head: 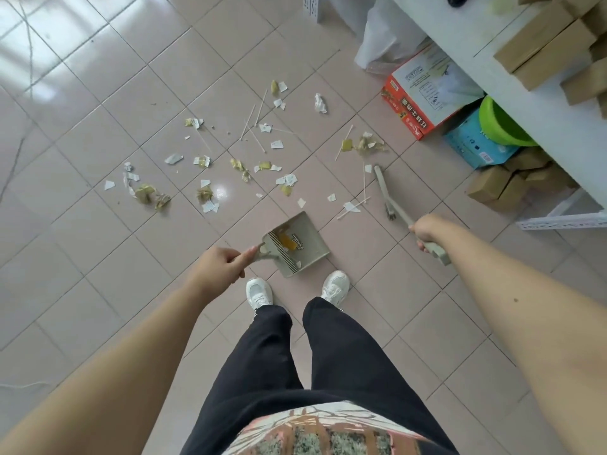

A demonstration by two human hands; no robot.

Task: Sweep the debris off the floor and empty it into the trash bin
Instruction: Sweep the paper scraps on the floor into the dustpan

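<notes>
one dustpan (295, 243), one broom (391, 197); left hand (218, 261) gripped the dustpan low centre, right hand (427, 229) gripped the broom.

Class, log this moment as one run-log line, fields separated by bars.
left hand: grips dustpan handle | right hand: grips broom | dustpan: few scraps inside | debris: mostly on floor

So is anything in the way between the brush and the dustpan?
Nothing big. Between the brush and the dustpan lie only bare tile and a few paper scraps and sticks, the debris itself.
</notes>
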